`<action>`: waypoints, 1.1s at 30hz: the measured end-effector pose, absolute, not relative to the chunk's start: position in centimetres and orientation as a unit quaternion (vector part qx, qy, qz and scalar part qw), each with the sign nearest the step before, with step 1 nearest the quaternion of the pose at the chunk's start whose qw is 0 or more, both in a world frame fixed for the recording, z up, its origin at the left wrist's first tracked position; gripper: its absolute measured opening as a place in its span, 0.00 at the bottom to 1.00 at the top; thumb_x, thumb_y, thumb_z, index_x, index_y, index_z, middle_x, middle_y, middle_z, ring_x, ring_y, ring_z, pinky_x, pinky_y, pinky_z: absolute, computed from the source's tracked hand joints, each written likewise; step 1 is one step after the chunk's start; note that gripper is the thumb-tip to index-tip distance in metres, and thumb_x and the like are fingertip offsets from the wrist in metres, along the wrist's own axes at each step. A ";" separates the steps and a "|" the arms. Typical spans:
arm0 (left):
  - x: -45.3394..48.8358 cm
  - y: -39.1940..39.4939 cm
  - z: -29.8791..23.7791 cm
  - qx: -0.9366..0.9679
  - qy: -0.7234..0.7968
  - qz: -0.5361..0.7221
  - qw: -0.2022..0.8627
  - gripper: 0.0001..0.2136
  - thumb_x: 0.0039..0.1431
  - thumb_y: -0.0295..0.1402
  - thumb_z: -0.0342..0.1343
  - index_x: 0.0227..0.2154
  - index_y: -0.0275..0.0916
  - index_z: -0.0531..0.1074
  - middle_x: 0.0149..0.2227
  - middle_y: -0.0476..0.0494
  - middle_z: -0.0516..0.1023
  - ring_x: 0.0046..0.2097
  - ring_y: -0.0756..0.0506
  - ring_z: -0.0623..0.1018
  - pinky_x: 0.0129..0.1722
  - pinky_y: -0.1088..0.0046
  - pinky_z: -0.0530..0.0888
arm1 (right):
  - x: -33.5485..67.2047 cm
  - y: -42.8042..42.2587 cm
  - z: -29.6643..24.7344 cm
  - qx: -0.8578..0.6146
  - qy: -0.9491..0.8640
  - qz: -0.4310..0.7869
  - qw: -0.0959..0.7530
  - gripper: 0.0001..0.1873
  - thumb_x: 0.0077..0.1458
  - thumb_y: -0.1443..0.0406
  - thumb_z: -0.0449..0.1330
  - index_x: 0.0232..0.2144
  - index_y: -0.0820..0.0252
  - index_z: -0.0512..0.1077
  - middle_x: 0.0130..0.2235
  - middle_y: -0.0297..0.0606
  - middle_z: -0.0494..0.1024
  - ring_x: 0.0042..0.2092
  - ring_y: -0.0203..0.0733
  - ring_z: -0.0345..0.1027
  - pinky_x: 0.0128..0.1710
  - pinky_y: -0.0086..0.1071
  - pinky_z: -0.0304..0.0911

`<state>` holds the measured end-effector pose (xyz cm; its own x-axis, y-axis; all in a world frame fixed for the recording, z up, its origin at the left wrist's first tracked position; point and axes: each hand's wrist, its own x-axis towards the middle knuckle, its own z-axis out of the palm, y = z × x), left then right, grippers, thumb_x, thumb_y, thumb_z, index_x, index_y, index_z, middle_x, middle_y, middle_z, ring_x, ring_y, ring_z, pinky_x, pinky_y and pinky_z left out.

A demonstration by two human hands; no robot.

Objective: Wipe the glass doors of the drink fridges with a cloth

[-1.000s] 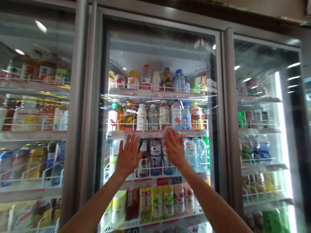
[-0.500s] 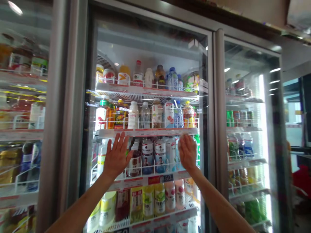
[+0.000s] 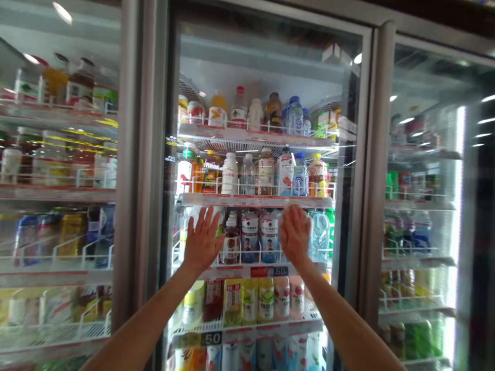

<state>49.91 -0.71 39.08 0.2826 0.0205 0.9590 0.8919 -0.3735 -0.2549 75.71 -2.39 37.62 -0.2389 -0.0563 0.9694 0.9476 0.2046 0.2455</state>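
My left hand (image 3: 201, 239) is raised at the middle of a glass fridge door (image 3: 255, 41), palm towards it, fingers spread and holding nothing. My right hand (image 3: 296, 237) is up at about the same height, farther right. Its fingers are close together and blurred, with a pale patch at their tips; whether they hold anything I cannot tell. Nor can I tell whether either hand touches the glass. Behind the door, between my hands, stand bottles with blue-and-white labels (image 3: 249, 237) and a dark red bottle with a white cap (image 3: 231, 242).
Metal door frames (image 3: 133, 154) run upright to the left and right (image 3: 373, 170) of this door. More drinks fill the left cabinet (image 3: 58, 193) and the right cabinet (image 3: 419, 203). Inside the middle one, wire-fronted shelves (image 3: 255, 201) hold rows of bottles; a price tag (image 3: 211, 338) hangs lower down.
The view has swung left and slightly down, so the shelves sit farther right and higher. Both hands stay raised; my right hand has shifted left relative to the bottles behind it.
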 end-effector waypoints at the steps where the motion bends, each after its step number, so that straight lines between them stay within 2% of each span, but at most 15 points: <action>1: 49.6 -1.0 38.3 -0.670 -0.347 -0.492 0.435 0.30 0.61 0.40 0.45 0.63 0.40 0.41 0.63 0.37 0.49 0.65 0.41 0.45 0.62 0.55 0.44 | 76.5 -2.2 38.2 -0.397 -0.552 -0.505 0.531 0.28 0.57 0.65 0.47 0.60 0.55 0.53 0.61 0.44 0.58 0.64 0.45 0.41 0.60 0.50 0.41; 3: 49.1 -1.3 36.6 -0.673 -0.351 -0.493 0.425 0.31 0.61 0.40 0.45 0.63 0.41 0.39 0.64 0.38 0.49 0.65 0.42 0.45 0.62 0.55 0.45 | 76.8 -1.8 39.0 -0.443 -0.466 -0.483 0.595 0.29 0.58 0.65 0.46 0.61 0.59 0.50 0.62 0.49 0.53 0.65 0.48 0.38 0.58 0.53 0.42; 5: 48.9 -1.5 35.1 -0.674 -0.354 -0.493 0.422 0.31 0.61 0.37 0.45 0.63 0.41 0.37 0.64 0.39 0.48 0.65 0.41 0.44 0.62 0.55 0.45 | 74.7 -1.6 38.6 -0.450 -0.482 -0.469 0.587 0.29 0.57 0.65 0.45 0.62 0.60 0.48 0.63 0.50 0.52 0.65 0.49 0.35 0.59 0.54 0.41; 9: 49.1 -1.6 33.2 -0.676 -0.363 -0.493 0.410 0.32 0.61 0.36 0.46 0.63 0.39 0.36 0.64 0.38 0.47 0.65 0.41 0.44 0.62 0.54 0.45 | 68.8 -2.4 34.4 -0.336 -0.691 -0.486 0.417 0.28 0.55 0.65 0.49 0.59 0.55 0.56 0.61 0.39 0.59 0.66 0.44 0.35 0.62 0.48 0.34; 11: 49.0 -1.7 32.5 -0.682 -0.359 -0.490 0.408 0.32 0.60 0.36 0.46 0.63 0.39 0.37 0.64 0.38 0.47 0.65 0.41 0.45 0.62 0.54 0.45 | 68.8 -2.8 32.8 -0.307 -0.724 -0.488 0.379 0.26 0.55 0.64 0.50 0.57 0.53 0.59 0.59 0.36 0.62 0.65 0.42 0.37 0.63 0.46 0.32; 14: 48.7 -1.9 31.5 -0.690 -0.358 -0.483 0.404 0.31 0.61 0.36 0.45 0.63 0.40 0.37 0.64 0.38 0.48 0.65 0.41 0.45 0.62 0.55 0.46 | 73.1 -2.9 32.2 -0.374 -0.640 -0.498 0.450 0.27 0.56 0.66 0.48 0.59 0.55 0.56 0.60 0.41 0.60 0.65 0.43 0.38 0.62 0.48 0.35; 18: 49.1 -1.8 30.5 -0.682 -0.367 -0.486 0.406 0.32 0.61 0.36 0.45 0.63 0.38 0.36 0.64 0.38 0.44 0.65 0.40 0.42 0.62 0.53 0.44 | 76.2 -2.6 32.0 -0.475 -0.468 -0.466 0.582 0.30 0.58 0.67 0.45 0.62 0.58 0.46 0.64 0.50 0.49 0.65 0.50 0.37 0.58 0.55 0.42; 20: 49.5 -1.6 30.3 -0.670 -0.369 -0.498 0.409 0.32 0.61 0.36 0.45 0.63 0.37 0.36 0.65 0.37 0.42 0.65 0.39 0.41 0.62 0.52 0.42 | 74.3 -2.6 31.0 -0.462 -0.502 -0.459 0.569 0.31 0.57 0.67 0.46 0.63 0.59 0.45 0.64 0.49 0.49 0.65 0.50 0.36 0.59 0.55 0.41; 23: 49.9 -1.3 30.2 -0.664 -0.365 -0.511 0.405 0.33 0.60 0.37 0.46 0.63 0.38 0.36 0.65 0.38 0.41 0.65 0.40 0.42 0.62 0.52 0.42 | 71.7 -2.9 28.8 -0.390 -0.638 -0.467 0.472 0.29 0.56 0.67 0.48 0.61 0.55 0.51 0.61 0.43 0.58 0.65 0.46 0.39 0.62 0.50 0.38; 25: 49.8 -1.1 30.1 -0.665 -0.362 -0.515 0.401 0.33 0.60 0.38 0.47 0.63 0.39 0.36 0.65 0.39 0.41 0.65 0.40 0.43 0.62 0.52 0.43 | 73.1 -3.0 27.9 -0.385 -0.654 -0.475 0.445 0.28 0.56 0.66 0.50 0.59 0.53 0.55 0.60 0.41 0.61 0.65 0.46 0.42 0.62 0.49 0.38; 27: 49.8 -1.1 30.1 -0.666 -0.361 -0.516 0.400 0.33 0.60 0.38 0.47 0.63 0.40 0.36 0.65 0.39 0.41 0.65 0.40 0.43 0.62 0.51 0.44 | 77.1 -3.0 27.9 -0.436 -0.582 -0.489 0.482 0.28 0.57 0.66 0.49 0.60 0.54 0.54 0.61 0.45 0.58 0.64 0.48 0.43 0.60 0.52 0.41; 30: 49.8 -1.0 30.0 -0.664 -0.360 -0.518 0.402 0.33 0.60 0.38 0.47 0.63 0.39 0.37 0.65 0.40 0.40 0.65 0.40 0.44 0.62 0.52 0.43 | 83.1 -3.0 29.0 -0.515 -0.410 -0.472 0.586 0.28 0.59 0.65 0.44 0.62 0.58 0.48 0.62 0.53 0.53 0.64 0.52 0.43 0.56 0.57 0.46; 33: 50.0 -0.9 30.1 -0.661 -0.355 -0.527 0.399 0.33 0.59 0.38 0.47 0.63 0.40 0.37 0.65 0.40 0.40 0.65 0.40 0.43 0.62 0.51 0.42 | 83.0 -2.9 29.2 -0.524 -0.356 -0.448 0.631 0.29 0.60 0.65 0.40 0.63 0.59 0.42 0.64 0.53 0.46 0.65 0.52 0.39 0.56 0.60 0.46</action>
